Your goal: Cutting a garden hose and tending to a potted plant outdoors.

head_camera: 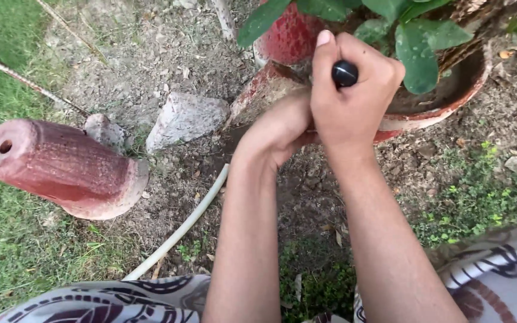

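At the red pot's rim (432,116), right hand (354,96) fisted around a black-capped tool (344,73); left hand (279,128) alongside, grip unclear.

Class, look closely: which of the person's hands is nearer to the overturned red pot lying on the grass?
Left. The left hand lies nearer the overturned pot, though apart; the right hand is farther right, gripping a black-ended tool.

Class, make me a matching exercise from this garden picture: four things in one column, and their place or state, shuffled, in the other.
Things
1. empty red clay pot
2. black tool handle
3. pale hose
4. grey stone

Places or states
A. gripped in the right hand
B. runs over the soil below the left hand
C. lying on its side by the grass
D. rests on bare ground beside the planted pot

Pairs: 1-C, 2-A, 3-B, 4-D
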